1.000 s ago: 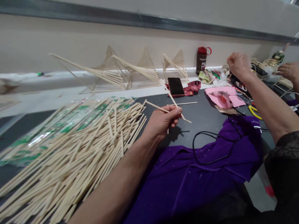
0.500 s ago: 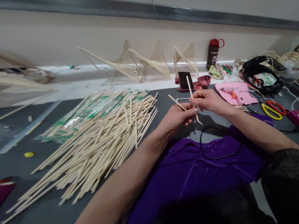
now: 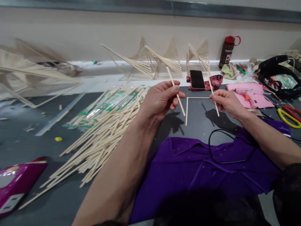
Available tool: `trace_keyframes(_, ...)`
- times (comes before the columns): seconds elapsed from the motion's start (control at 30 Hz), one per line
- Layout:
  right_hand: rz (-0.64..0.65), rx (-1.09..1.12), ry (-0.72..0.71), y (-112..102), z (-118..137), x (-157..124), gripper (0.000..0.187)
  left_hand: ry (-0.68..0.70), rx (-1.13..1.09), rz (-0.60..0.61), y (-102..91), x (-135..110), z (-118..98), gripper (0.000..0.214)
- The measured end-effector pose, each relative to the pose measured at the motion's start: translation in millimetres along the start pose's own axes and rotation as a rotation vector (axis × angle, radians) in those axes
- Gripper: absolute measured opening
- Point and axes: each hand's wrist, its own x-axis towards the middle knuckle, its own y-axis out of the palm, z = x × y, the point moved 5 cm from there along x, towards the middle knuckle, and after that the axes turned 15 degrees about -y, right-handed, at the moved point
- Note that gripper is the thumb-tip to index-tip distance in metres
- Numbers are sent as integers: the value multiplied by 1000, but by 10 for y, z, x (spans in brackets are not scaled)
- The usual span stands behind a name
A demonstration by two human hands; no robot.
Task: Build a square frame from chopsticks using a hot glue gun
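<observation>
Between the thumb and fingers of my left hand (image 3: pixel 166 95) is a thin wooden stick (image 3: pixel 180 102), slanting down to the right. My right hand (image 3: pixel 223 99) pinches a second wooden stick (image 3: pixel 211 84), also tilted, with its lower end just above the table. Between the hands, two sticks form an L-shaped corner (image 3: pixel 187 106) on the grey table; the right part is hidden behind my right fingers. A large pile of loose wooden sticks (image 3: pixel 105 141) spreads left of my left arm, beside plastic-wrapped stick packs (image 3: pixel 101 108).
Stick-built models (image 3: pixel 150 62) stand along the wall. A phone (image 3: pixel 197 80), a red-capped bottle (image 3: pixel 227 51), a glue gun (image 3: pixel 244 93) on pink sheet and scissors (image 3: pixel 288 116) lie beyond and right. Purple cloth (image 3: pixel 199 175) with a black cable (image 3: pixel 210 150) is in front.
My hands have moved apart, each with a stick, uncovering the L-shaped corner on the table. The view has swung left, bringing more of a magenta tool into sight.
</observation>
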Motion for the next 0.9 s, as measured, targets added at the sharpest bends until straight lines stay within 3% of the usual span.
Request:
trace_keyframes(0.2,81,-96,-17,107,-111,-26,25,-48,256,-76,-166,-19,195,41)
trace_keyframes(0.33,112,-117,-17,169,-132,-46,21,-116,709,-197,-264,8,445,52)
trace_keyframes(0.43,106,-116,-11,182,-135,-52,21,-44,1098,-307,-284,60,552,43)
trace_keyframes(0.5,101,-116,-8,183,-132,-54,21,12,1227,-348,-282,100,609,39)
trace_keyframes(0.7,100,-156,-1,171,-121,-70,20,111,1186,-384,-335,163,718,32)
trace_keyframes(0.9,105,-150,4,179,-124,-82,18,60,1143,-369,-342,148,727,34)
